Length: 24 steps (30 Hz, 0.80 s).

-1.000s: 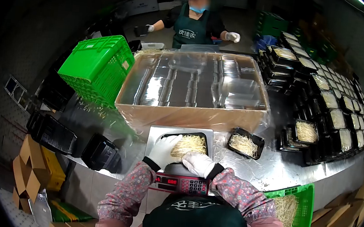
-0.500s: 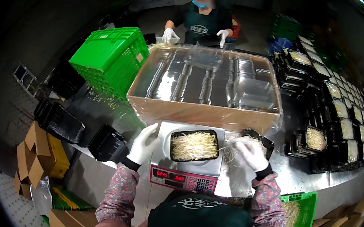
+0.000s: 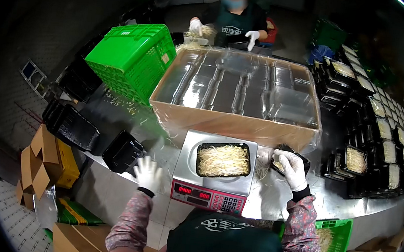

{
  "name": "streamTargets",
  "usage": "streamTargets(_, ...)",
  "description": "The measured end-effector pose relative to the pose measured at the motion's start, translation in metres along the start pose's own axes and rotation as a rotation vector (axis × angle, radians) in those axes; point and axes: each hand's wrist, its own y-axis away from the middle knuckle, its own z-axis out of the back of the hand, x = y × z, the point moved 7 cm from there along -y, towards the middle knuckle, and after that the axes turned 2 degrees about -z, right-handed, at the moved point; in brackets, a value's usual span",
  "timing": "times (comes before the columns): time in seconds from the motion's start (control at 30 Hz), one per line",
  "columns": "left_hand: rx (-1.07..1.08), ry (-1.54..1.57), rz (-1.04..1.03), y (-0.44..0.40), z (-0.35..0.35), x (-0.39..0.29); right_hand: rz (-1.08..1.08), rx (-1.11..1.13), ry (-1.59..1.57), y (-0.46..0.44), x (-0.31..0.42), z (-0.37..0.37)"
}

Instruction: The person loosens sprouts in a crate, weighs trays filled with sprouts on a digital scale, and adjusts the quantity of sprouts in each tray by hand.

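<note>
A black tray of pale sprouts (image 3: pixel 224 160) rests on the steel plate of a red scale (image 3: pixel 208 197) with a lit display. Left of the scale, my left hand (image 3: pixel 148 173), gloved in white, has its fingers spread and holds nothing, close to a stack of black trays (image 3: pixel 123 152). My right hand (image 3: pixel 292 169), also gloved, has its fingers drawn together over a second black tray (image 3: pixel 301 161) right of the scale. The hand hides most of that tray, and what the fingers hold is too small to make out.
Behind the scale stands a large carton (image 3: pixel 234 121) of clear lids. A green crate (image 3: pixel 128 59) is at the back left. Filled trays (image 3: pixel 356 160) are stacked at the right. A co-worker (image 3: pixel 235 23) stands across the table. A green crate of sprouts (image 3: pixel 339 248) sits low at the right.
Both hands have left the tray on the scale: my left hand moved left and opened, my right hand moved right to the second tray. The view has shifted, and the co-worker's hands are lower.
</note>
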Motion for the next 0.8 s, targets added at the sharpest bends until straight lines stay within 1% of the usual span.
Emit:
streamTargets(0.03, -0.162, 0.002, 0.11, 0.002, 0.021, 0.014, -0.011, -0.064, -0.053, -0.001, 0.002, 0.007)
streamTargets(0.1, -0.35, 0.256, -0.091, -0.005, 0.043, -0.007, 0.108, -0.17, 0.164, -0.004, 0.016, 0.008)
streamTargets(0.13, -0.407, 0.483, -0.239, -0.003, 0.08, -0.052, 0.181, -0.178, 0.26, -0.006, 0.028, -0.006)
streamTargets(0.17, -0.422, 0.598, -0.362, -0.002, 0.086, -0.086, 0.256, -0.186, 0.353, -0.008, 0.04, -0.026)
streamTargets(0.2, -0.381, 0.71, -0.485, -0.005, 0.094, -0.125, 0.239, -0.134, 0.338, -0.011, 0.039, -0.05)
streamTargets(0.23, -0.302, 0.796, -0.516, -0.004, 0.112, -0.165, 0.221, -0.083, 0.323, -0.014, 0.03, -0.076)
streamTargets(0.27, -0.28, 0.828, -0.542, -0.017, 0.079, -0.185, 0.289, -0.008, 0.426, -0.016, 0.021, -0.103)
streamTargets(0.3, -0.242, 0.856, -0.583, -0.028, 0.064, -0.2, 0.357, 0.067, 0.531, -0.019, 0.005, -0.128)
streamTargets(0.33, -0.203, 0.884, -0.622, -0.038, 0.049, -0.215, 0.261, 0.172, 0.488, -0.024, -0.026, -0.149)
streamTargets(0.4, -0.202, 0.631, -0.68, -0.049, 0.048, -0.232, 0.218, 0.229, 0.675, -0.021, -0.043, -0.175)
streamTargets(0.43, -0.256, 0.498, -0.696, -0.053, 0.049, -0.235, 0.263, 0.173, 0.912, -0.018, -0.036, -0.18)
streamTargets(0.47, -0.271, 0.424, -0.733, -0.054, 0.047, -0.238, 0.258, 0.205, 0.912, -0.021, -0.029, -0.181)
streamTargets(0.5, -0.276, 0.261, -0.83, -0.049, 0.043, -0.242, 0.085, 0.293, 0.741, -0.022, -0.032, -0.172)
streamTargets(0.57, -0.167, 0.43, -0.752, -0.054, 0.047, -0.237, 0.029, 0.42, 0.573, -0.021, -0.012, -0.155)
streamTargets(0.6, -0.154, 0.489, -0.747, -0.054, 0.05, -0.235, 0.173, 0.382, 0.596, -0.026, 0.012, -0.141)
streamTargets(0.63, -0.141, 0.549, -0.737, -0.053, 0.054, -0.234, 0.208, 0.312, 0.62, -0.033, 0.041, -0.119)
streamTargets(0.67, -0.091, 0.528, -0.717, -0.053, 0.055, -0.236, 0.32, 0.142, 0.646, -0.045, 0.052, -0.091)
streamTargets(0.73, -0.066, 0.501, -0.748, -0.05, 0.063, -0.241, 0.415, -0.214, 0.646, -0.073, 0.077, -0.025)
streamTargets(0.77, -0.074, 0.5, -0.76, -0.05, 0.06, -0.242, 0.632, -0.363, 0.79, -0.086, 0.084, 0.004)
streamTargets(0.8, -0.065, 0.482, -0.762, -0.051, 0.06, -0.244, 0.599, -0.488, 0.994, -0.099, 0.081, 0.027)
